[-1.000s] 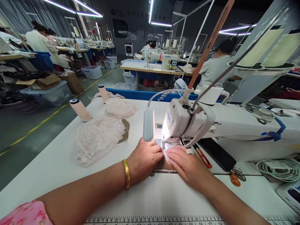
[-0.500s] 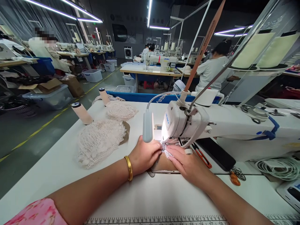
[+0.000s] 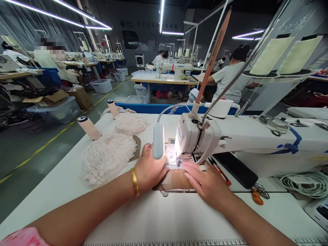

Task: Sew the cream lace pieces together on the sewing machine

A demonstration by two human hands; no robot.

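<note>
White lace fabric (image 3: 171,155) lies under the needle area of the white sewing machine (image 3: 198,133), lit by its lamp. My left hand (image 3: 150,169), with a gold bangle at the wrist, is closed at the fabric's left edge; the grey lamp (image 3: 158,141) hides part of its fingers. To the right of the needle, my right hand (image 3: 205,179) rests with fingers stretched out and lying flat, their tips at the presser foot. Between the hands shows a shiny brown plate (image 3: 176,179). The fabric under the right fingertips is mostly hidden.
Left on the white table are lace pieces (image 3: 109,159) and two thread cones (image 3: 89,128). Right of my hand lie orange thread snips (image 3: 222,174), a black phone (image 3: 235,169) and a cable coil (image 3: 304,184). A measuring tape (image 3: 164,242) runs along the front edge. Other people sit at machines beyond.
My left hand has moved left, away from the needle, and more white lace shows behind the lamp. The right hand stays near the needle. The view has shifted slightly.
</note>
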